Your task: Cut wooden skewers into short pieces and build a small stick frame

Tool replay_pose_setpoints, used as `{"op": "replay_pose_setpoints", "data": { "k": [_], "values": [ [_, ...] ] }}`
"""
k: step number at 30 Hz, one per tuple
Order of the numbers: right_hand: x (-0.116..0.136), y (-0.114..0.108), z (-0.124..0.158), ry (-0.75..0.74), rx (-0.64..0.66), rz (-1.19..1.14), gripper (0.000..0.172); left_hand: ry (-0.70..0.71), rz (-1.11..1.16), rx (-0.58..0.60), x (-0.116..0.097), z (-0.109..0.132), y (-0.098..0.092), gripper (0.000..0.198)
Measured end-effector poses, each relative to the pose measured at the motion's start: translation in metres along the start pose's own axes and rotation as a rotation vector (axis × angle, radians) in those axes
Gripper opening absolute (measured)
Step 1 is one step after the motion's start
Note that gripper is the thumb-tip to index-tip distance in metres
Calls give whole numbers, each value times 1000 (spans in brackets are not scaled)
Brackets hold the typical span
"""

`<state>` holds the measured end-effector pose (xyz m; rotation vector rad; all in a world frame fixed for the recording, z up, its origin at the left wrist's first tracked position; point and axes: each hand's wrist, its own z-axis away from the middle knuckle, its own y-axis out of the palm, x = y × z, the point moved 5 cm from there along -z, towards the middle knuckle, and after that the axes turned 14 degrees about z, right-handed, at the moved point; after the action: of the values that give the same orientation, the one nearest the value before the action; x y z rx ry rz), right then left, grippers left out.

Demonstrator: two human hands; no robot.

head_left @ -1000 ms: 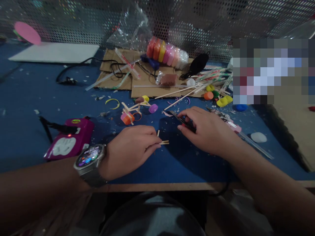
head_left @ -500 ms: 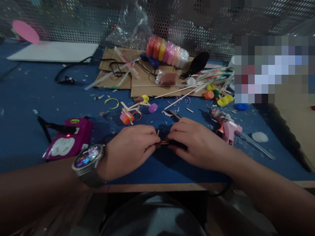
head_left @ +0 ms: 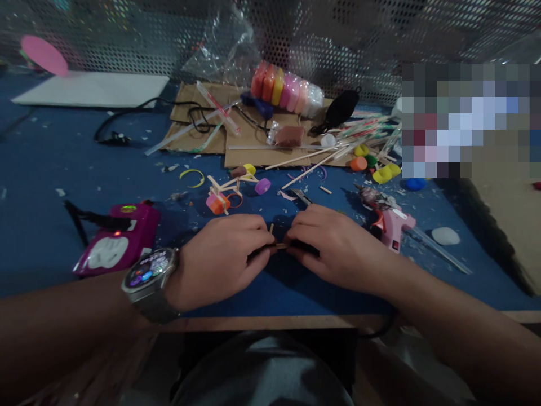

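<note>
My left hand (head_left: 224, 256), with a watch (head_left: 146, 270) on its wrist, pinches a few short wooden sticks (head_left: 279, 245) flat against the blue table (head_left: 63, 169). My right hand (head_left: 333, 242) is closed on a small dark cutter (head_left: 302, 246) whose tip meets the sticks' free ends. Both hands touch at the sticks, near the table's front edge. Another short stick piece (head_left: 271, 228) pokes up just behind them. A small model of sticks and coloured caps (head_left: 230, 192) lies a little beyond my left hand.
A magenta device (head_left: 116, 239) lies to the left and a pink glue gun (head_left: 391, 223) to the right. Cardboard sheets (head_left: 249, 138), long sticks (head_left: 313, 160), coloured caps (head_left: 372, 163), a stack of clay discs (head_left: 285, 90) and a black cable (head_left: 127, 121) crowd the back.
My right hand moved left from the far side of the table with the cutter and brought it onto the sticks in my left hand. Since half a second ago almost nothing has shifted.
</note>
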<state>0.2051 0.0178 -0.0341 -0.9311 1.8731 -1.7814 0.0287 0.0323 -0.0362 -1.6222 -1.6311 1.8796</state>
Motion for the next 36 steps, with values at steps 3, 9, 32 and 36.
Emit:
{"op": "replay_pose_setpoints", "data": {
  "k": [3,9,32,36],
  "values": [
    [0,-1,1,1,-7,-7,13,-6,-27,-14,-1,-1,-3,29],
    [0,-1,2,9,-14,-3,14,2,-119,-41,-1,-1,-8,29],
    [1,-2,2,5,-27,-11,14,62,-122,-22,-6,3,-6,26],
    [-2,-10,3,17,-82,-2,14,66,-121,-18,-7,2,-6,24]
  ]
}}
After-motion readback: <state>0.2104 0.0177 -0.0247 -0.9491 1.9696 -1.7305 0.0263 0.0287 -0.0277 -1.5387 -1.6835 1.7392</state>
